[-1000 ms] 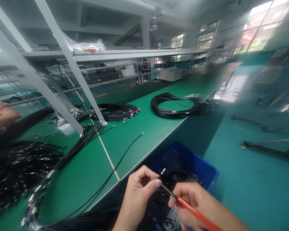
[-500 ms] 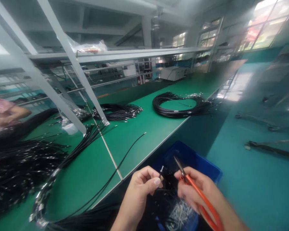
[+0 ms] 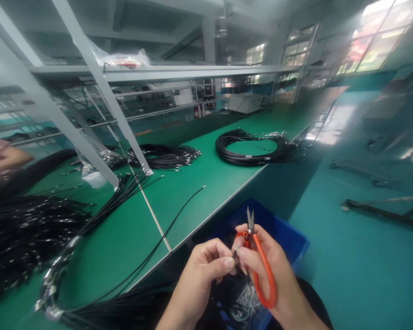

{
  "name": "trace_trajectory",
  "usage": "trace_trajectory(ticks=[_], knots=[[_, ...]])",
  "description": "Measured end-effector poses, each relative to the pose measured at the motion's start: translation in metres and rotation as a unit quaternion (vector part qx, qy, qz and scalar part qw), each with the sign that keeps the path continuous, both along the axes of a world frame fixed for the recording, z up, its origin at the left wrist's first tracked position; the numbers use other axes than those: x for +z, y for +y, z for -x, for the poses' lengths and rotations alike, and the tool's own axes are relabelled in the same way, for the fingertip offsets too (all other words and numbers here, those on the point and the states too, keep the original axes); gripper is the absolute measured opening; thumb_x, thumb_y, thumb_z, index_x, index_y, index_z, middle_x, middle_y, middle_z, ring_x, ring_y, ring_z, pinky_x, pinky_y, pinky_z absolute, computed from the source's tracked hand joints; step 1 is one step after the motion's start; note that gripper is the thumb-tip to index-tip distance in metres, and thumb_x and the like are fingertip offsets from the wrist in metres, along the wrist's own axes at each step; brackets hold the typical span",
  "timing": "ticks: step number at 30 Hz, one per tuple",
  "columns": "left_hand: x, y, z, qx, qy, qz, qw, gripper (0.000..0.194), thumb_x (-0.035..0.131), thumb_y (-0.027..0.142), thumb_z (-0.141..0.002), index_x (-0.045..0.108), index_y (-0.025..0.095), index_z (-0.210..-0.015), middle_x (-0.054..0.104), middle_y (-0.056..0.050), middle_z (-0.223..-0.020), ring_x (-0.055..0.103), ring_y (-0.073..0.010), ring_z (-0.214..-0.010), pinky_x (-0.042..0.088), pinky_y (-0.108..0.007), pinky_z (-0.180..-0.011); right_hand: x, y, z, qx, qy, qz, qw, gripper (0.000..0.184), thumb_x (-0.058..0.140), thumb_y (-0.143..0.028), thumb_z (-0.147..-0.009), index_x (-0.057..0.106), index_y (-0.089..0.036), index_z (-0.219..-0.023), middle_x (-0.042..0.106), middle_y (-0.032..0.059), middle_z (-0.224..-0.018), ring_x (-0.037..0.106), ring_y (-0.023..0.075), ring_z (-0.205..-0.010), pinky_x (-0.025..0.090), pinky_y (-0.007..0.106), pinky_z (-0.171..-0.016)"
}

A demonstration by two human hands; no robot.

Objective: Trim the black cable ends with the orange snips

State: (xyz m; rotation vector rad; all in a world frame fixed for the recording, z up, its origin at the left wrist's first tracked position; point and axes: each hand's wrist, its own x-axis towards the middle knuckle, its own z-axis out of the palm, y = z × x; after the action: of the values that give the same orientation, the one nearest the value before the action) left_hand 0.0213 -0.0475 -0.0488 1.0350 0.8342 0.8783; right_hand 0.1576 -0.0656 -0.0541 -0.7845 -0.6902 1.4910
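My left hand (image 3: 208, 266) is closed, pinching the end of a black cable (image 3: 235, 256) between thumb and fingertips. My right hand (image 3: 275, 266) holds a pair of scissors (image 3: 269, 279) with orange handles. Their blades point up and away from me and stand slightly apart. Thumb and fingertips of the right hand also meet the cable end, right beside the left fingertips; the exact contact is partly hidden. Both hands are over a blue bin (image 3: 298, 240), in which pale thin offcuts (image 3: 244, 300) lie.
A green table (image 3: 189, 211) runs along my left. It bears a large coil of black cables (image 3: 248, 159), a smaller cable bundle (image 3: 168, 156) and a heap of black cables (image 3: 30, 243). White rack posts (image 3: 124, 123) rise from it. A person's arm (image 3: 12, 158) shows at far left.
My right hand has moved left to the cable end at my left fingertips. The scissors have turned more upright, and their blades have spread. The view has shifted slightly.
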Motion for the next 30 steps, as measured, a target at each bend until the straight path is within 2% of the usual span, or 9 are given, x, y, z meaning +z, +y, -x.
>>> trace_trajectory(ticks=[3, 7, 9, 13, 16, 19, 22, 26, 30], knots=[[0.001, 0.000, -0.001, 0.009, 0.023, -0.009, 1.000, 0.013, 0.065, 0.020, -0.070, 0.057, 0.014, -0.063, 0.057, 0.000, -0.056, 0.036, -0.0093, -0.052, 0.026, -0.021, -0.050, 0.000, 0.001, 0.002, -0.035, -0.075, 0.004, 0.997, 0.027, 0.069, -0.018, -0.073, 0.053, -0.023, -0.095, 0.060, -0.0050, -0.071, 0.054, 0.0079, -0.055, 0.042, 0.019, -0.051], [0.002, -0.001, -0.002, 0.059, 0.111, -0.063, 0.990, 0.017, 0.068, 0.023, -0.070, 0.057, 0.014, -0.061, 0.054, 0.001, -0.056, 0.040, -0.0105, -0.055, 0.031, -0.021, -0.054, -0.008, 0.003, 0.007, -0.111, -0.216, 0.002, 0.970, 0.037, 0.071, -0.014, -0.066, 0.054, -0.024, -0.097, 0.062, -0.0028, -0.077, 0.060, 0.0138, -0.072, 0.048, 0.023, -0.065], [0.002, -0.001, -0.002, 0.062, 0.118, -0.067, 0.989, 0.017, 0.067, 0.023, -0.071, 0.058, 0.014, -0.061, 0.053, 0.002, -0.057, 0.041, -0.0106, -0.056, 0.032, -0.022, -0.055, -0.010, 0.002, 0.008, -0.105, -0.231, -0.007, 0.967, 0.038, 0.070, -0.014, -0.066, 0.054, -0.025, -0.098, 0.062, -0.0024, -0.079, 0.060, 0.0149, -0.075, 0.049, 0.024, -0.068], [0.001, 0.000, 0.002, 0.054, 0.090, -0.056, 0.993, 0.015, 0.066, 0.022, -0.071, 0.058, 0.014, -0.062, 0.052, 0.003, -0.054, 0.035, -0.0085, -0.051, 0.027, -0.020, -0.050, -0.005, -0.001, 0.001, -0.091, -0.181, -0.014, 0.979, 0.031, 0.068, -0.021, -0.072, 0.054, -0.025, -0.099, 0.062, -0.0021, -0.080, 0.058, 0.0137, -0.075, 0.046, 0.023, -0.068], [-0.001, 0.003, 0.005, 0.055, 0.081, -0.050, 0.994, 0.013, 0.065, 0.022, -0.071, 0.058, 0.014, -0.063, 0.054, 0.002, -0.056, 0.036, -0.0090, -0.052, 0.027, -0.020, -0.050, -0.001, -0.005, -0.014, -0.031, -0.150, -0.001, 0.988, 0.029, 0.069, -0.026, -0.074, 0.055, -0.025, -0.099, 0.062, -0.0024, -0.078, 0.053, 0.0099, -0.063, 0.040, 0.020, -0.057], [0.000, 0.005, 0.007, 0.055, 0.068, -0.042, 0.995, 0.013, 0.064, 0.022, -0.072, 0.059, 0.014, -0.064, 0.054, 0.001, -0.056, 0.036, -0.0090, -0.052, 0.027, -0.020, -0.050, 0.001, -0.010, -0.030, 0.117, -0.115, 0.016, 0.986, 0.025, 0.066, -0.028, -0.075, 0.058, -0.022, -0.098, 0.062, -0.0011, -0.071, 0.043, 0.0085, -0.050, 0.032, 0.022, -0.047], [0.001, 0.005, 0.008, 0.058, 0.055, -0.045, 0.996, 0.013, 0.065, 0.022, -0.072, 0.059, 0.013, -0.064, 0.052, 0.002, -0.055, 0.034, -0.0086, -0.052, 0.027, -0.020, -0.050, 0.003, -0.017, -0.039, 0.217, -0.117, 0.045, 0.968, 0.024, 0.064, -0.026, -0.075, 0.059, -0.018, -0.097, 0.064, 0.0032, -0.070, 0.043, 0.0102, -0.050, 0.033, 0.024, -0.048], [0.002, 0.005, 0.008, 0.069, 0.042, -0.055, 0.995, 0.014, 0.067, 0.023, -0.072, 0.060, 0.013, -0.065, 0.053, 0.002, -0.057, 0.037, -0.0085, -0.054, 0.030, -0.019, -0.053, 0.008, -0.024, -0.040, 0.268, -0.168, 0.100, 0.944, 0.023, 0.060, -0.027, -0.075, 0.059, -0.016, -0.095, 0.062, 0.0028, -0.067, 0.045, 0.0106, -0.052, 0.037, 0.025, -0.054], [0.003, 0.004, 0.008, 0.074, 0.041, -0.062, 0.995, 0.014, 0.070, 0.022, -0.070, 0.062, 0.013, -0.065, 0.055, 0.002, -0.059, 0.042, -0.0091, -0.057, 0.034, -0.019, -0.055, 0.006, -0.026, -0.036, 0.242, -0.143, 0.093, 0.955, 0.024, 0.057, -0.029, -0.077, 0.058, -0.016, -0.097, 0.063, 0.0036, -0.069, 0.044, 0.0103, -0.051, 0.036, 0.024, -0.052]])
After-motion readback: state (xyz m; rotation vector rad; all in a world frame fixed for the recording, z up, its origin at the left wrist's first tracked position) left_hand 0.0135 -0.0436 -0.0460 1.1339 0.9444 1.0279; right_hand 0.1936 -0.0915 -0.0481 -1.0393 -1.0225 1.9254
